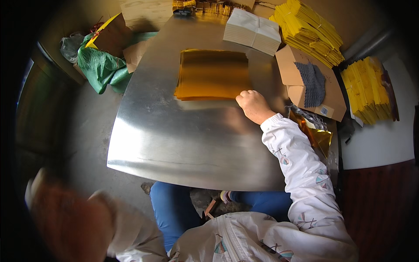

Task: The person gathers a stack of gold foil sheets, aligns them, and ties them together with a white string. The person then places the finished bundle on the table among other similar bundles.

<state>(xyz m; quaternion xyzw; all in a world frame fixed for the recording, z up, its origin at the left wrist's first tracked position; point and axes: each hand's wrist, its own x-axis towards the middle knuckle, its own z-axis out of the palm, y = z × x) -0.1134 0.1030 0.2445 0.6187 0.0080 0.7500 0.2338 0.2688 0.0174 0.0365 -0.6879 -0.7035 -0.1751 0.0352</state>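
A stack of shiny gold foil sheets [213,75] lies on the metal tabletop [187,144], its edges slightly uneven. My right hand [254,106] is at the stack's near right corner, with its fingers curled closed against the edge. Whether a sheet's corner is pinched in them is hidden. My left hand [72,214] is off the table at the lower left, close to the camera. Motion smears it, so its fingers cannot be made out.
At the back stand a tied white paper stack [253,29], yellow bundles [307,30] and small gold bundles [211,8]. Right: a cardboard piece [291,65] with a grey knitted cloth [310,84], crumpled gold foil [321,139], more yellow bundles [367,89]. Left: a green bag [99,65].
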